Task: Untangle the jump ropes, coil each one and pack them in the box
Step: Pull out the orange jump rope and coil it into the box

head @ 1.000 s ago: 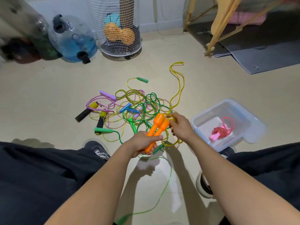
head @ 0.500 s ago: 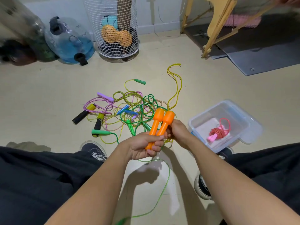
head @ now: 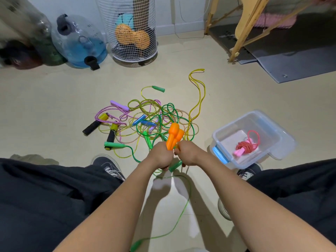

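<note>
Handles: the two orange handles are gripped together in the left hand, long axis toward 12 o'clock.
Right hand: the right hand, touching the left, is curled; what is pinched cannot be told.
Tangle: the rope tangle lies on the floor at 12 o'clock.
Box: the box sits at 3 o'clock, nearer the right hand.

Orange handles; coiled red rope; clear box.

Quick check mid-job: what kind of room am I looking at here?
Probably a room in a home, used for storage or play. A wire mesh basket of soft items and a large water jug stand against the wall, with a wooden frame and grey floor mats nearby.
</note>
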